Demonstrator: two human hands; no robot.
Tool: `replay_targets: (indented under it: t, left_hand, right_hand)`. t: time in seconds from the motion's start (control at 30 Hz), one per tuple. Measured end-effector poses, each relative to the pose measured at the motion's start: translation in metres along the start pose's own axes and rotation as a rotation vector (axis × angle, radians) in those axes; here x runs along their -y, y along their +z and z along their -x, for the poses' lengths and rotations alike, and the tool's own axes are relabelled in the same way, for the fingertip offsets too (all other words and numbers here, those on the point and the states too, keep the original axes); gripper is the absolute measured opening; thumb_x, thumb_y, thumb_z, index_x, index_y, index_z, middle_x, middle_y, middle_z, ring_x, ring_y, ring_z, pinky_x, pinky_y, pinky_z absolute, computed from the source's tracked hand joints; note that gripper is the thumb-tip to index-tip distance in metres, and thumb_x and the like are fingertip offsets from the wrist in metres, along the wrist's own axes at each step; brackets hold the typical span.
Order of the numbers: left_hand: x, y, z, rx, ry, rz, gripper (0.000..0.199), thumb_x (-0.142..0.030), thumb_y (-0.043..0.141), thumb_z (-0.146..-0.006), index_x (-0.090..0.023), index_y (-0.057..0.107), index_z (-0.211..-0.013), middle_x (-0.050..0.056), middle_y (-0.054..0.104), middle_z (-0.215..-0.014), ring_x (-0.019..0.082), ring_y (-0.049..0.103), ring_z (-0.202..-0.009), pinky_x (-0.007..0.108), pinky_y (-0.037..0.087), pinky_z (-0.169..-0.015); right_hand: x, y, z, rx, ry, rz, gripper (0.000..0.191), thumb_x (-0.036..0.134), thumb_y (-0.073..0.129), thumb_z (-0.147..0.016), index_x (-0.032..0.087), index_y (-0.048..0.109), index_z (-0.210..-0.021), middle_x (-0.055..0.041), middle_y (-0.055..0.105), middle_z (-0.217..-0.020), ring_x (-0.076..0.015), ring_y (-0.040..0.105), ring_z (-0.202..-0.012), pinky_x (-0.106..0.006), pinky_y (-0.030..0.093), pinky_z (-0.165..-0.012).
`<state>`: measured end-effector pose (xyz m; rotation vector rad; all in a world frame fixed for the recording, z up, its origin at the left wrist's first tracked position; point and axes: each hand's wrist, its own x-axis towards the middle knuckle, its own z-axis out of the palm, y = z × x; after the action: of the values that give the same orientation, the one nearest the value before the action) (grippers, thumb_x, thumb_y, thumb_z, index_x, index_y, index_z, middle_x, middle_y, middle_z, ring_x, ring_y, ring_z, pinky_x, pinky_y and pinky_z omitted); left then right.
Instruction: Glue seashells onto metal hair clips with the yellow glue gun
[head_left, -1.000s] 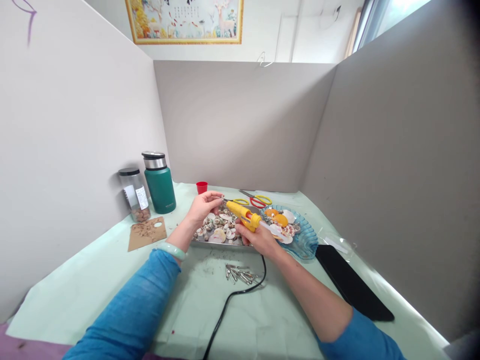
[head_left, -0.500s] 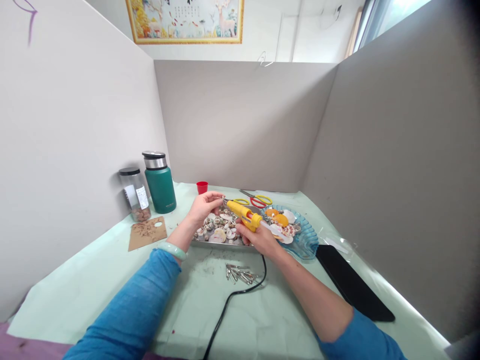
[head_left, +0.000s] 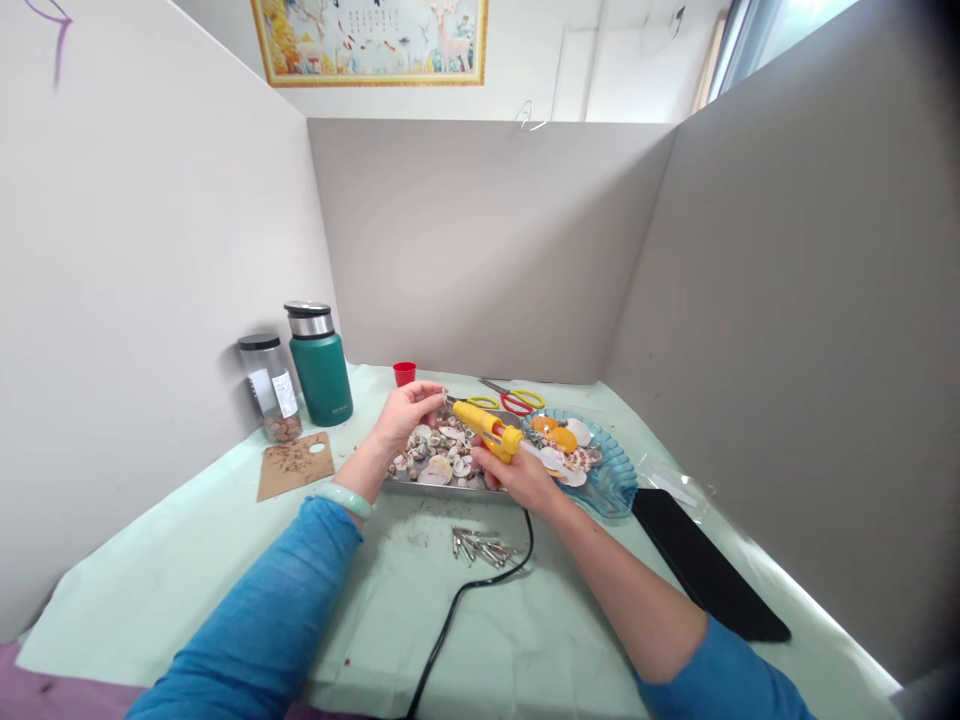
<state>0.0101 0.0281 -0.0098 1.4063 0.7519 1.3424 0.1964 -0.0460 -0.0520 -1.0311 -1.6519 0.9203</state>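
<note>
My right hand (head_left: 517,474) is wrapped round a yellow glue gun (head_left: 486,428), whose tip points up and left. A whitish glue stick sticks out of its rear. My left hand (head_left: 407,412) is closed in a pinch at the gun's tip, on something too small to make out. Beneath both hands lies a metal tray (head_left: 442,490) full of small shells (head_left: 437,468). A blue glass plate (head_left: 616,482) with larger shells and orange pieces (head_left: 562,440) stands right of the gun. Metal clips (head_left: 480,548) lie in a pile in front of the tray.
A green bottle (head_left: 321,380), a clear jar (head_left: 271,395) and a brown board (head_left: 295,467) stand or lie at the left. Behind the tray are a red cup (head_left: 405,373) and scissors (head_left: 517,402). A black cable (head_left: 454,606) runs forward; a black slab (head_left: 709,565) lies right.
My left hand has shifted very slightly at the gun's tip. My right hand and the glue gun look unchanged.
</note>
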Motion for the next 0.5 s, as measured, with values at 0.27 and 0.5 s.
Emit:
replay_targets:
  t: [0.27,0.5]
  left_hand:
    - [0.0024,-0.0013,-0.0007,0.028,-0.012,-0.007,0.033,-0.030,0.078,-0.060,-0.012,0.062,-0.083,-0.003,0.058,-0.055,0.006,0.048,-0.039,0.020,0.039,-0.042]
    - [0.0006,0.0005,0.0008,0.030,-0.024,-0.021,0.035,-0.031,0.078,-0.059,-0.012,0.062,-0.083,-0.004,0.058,-0.055,0.006,0.048,-0.039,0.020,0.039,-0.042]
  right_hand:
    - [-0.0020,-0.0004,-0.0001,-0.004,0.006,-0.021,0.027,0.042,0.056,-0.081,0.018,0.057,-0.092,0.0019,0.055,-0.064,-0.0071,0.044,-0.044,-0.021,0.039,-0.045]
    - [0.0005,0.0001,-0.0001,-0.013,0.018,-0.021,0.030,0.044,0.057,-0.079,0.017,0.058,-0.093,0.0032,0.054,-0.061,-0.0076,0.045,-0.045,-0.021,0.039,-0.045]
